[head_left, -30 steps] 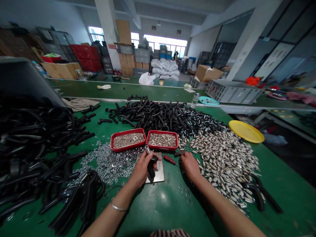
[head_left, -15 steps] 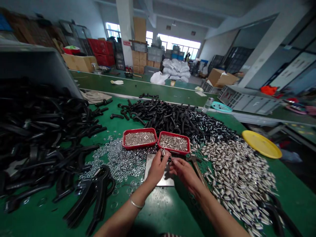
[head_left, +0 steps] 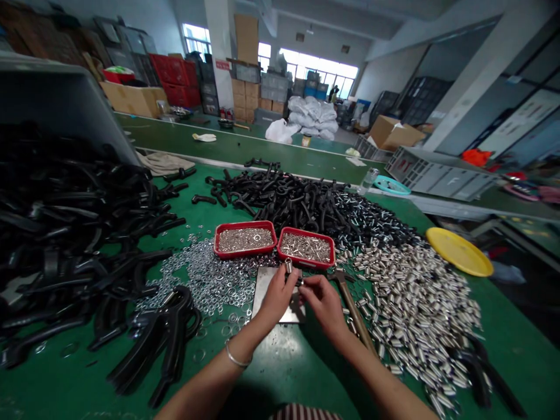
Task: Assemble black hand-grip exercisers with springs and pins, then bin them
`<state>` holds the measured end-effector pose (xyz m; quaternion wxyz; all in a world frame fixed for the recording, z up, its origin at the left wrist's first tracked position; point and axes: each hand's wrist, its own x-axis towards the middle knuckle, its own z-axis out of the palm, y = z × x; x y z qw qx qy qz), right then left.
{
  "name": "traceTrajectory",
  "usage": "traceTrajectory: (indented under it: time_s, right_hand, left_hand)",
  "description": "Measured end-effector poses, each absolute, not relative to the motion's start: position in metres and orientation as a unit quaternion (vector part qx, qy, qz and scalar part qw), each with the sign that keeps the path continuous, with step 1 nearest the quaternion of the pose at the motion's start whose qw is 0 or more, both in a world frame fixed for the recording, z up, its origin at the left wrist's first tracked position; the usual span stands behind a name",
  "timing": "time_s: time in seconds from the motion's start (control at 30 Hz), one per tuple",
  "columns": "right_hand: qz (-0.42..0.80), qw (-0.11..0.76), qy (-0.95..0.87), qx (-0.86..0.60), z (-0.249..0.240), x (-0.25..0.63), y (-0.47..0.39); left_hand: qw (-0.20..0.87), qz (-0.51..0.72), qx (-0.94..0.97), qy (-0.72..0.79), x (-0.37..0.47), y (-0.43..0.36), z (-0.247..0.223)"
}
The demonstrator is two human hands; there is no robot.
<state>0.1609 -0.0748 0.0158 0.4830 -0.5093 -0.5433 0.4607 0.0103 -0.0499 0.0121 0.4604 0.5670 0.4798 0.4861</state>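
Note:
My left hand (head_left: 277, 296) is closed around a small dark part, mostly hidden by the fingers. A silver, coil-like cylinder (head_left: 289, 266) sticks up above that thumb and fingers. Close beside it, my right hand (head_left: 324, 303) pinches at a tiny shiny piece (head_left: 301, 282) against the dark part; its kind is too small to tell. Both hands are above a flat metal plate (head_left: 262, 286) on the green table. Just beyond them stand two red trays, the left tray (head_left: 245, 254) with small metal bits and the right tray (head_left: 306, 262) with small pins.
A hammer (head_left: 355, 309) lies right of my hands, beside a heap of silver cylinders (head_left: 420, 303). Loose washers (head_left: 210, 280) spread to the left. Black curved parts (head_left: 297, 201) are heaped behind the trays, and larger black handles (head_left: 65, 233) fill the left. A yellow lid (head_left: 459, 251) is at right.
My right hand has turned slightly, its fingertips now pinching close against the piece in my left hand. The view has shifted a little; the left hand keeps its hold.

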Motion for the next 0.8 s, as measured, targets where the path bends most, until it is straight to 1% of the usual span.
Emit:
traceTrajectory:
  time_s: [0.07, 0.17, 0.23, 0.33, 0.4, 0.47, 0.53, 0.63, 0.8]
  right_hand:
    - [0.329, 0.453, -0.662, -0.498, 0.013, 0.166, -0.075]
    - [0.226, 0.382, -0.756, -0.481, 0.011, 0.17, -0.075]
    - [0.206, 0.34, -0.788, -0.471, 0.012, 0.174, -0.075]
    - [0.225, 0.263, -0.828, -0.441, 0.015, 0.195, -0.065]
    - [0.205, 0.211, -0.81, -0.508, 0.019, 0.225, -0.047]
    - [0.135, 0.168, -0.727, -0.652, 0.023, 0.261, -0.019]
    - [0.088, 0.142, -0.662, -0.73, 0.025, 0.295, 0.012]
    - [0.065, 0.108, -0.618, -0.776, 0.024, 0.323, 0.055]
    - [0.086, 0.048, -0.59, -0.801, 0.015, 0.319, 0.097]
  left_hand:
    - [0.493, 0.478, 0.56, 0.464, 0.009, -0.05, 0.016]
    - [0.536, 0.472, 0.527, 0.46, 0.008, -0.05, 0.017]
    - [0.567, 0.471, 0.488, 0.468, 0.007, -0.049, 0.015]
    - [0.604, 0.472, 0.436, 0.472, 0.004, -0.046, 0.013]
    - [0.609, 0.484, 0.421, 0.466, 0.0, -0.042, 0.015]
    - [0.6, 0.502, 0.416, 0.465, -0.003, -0.039, 0.018]
    - [0.594, 0.509, 0.404, 0.474, -0.004, -0.037, 0.02]
    - [0.613, 0.494, 0.381, 0.484, -0.002, -0.037, 0.017]
    - [0.638, 0.461, 0.402, 0.469, -0.003, -0.039, 0.011]
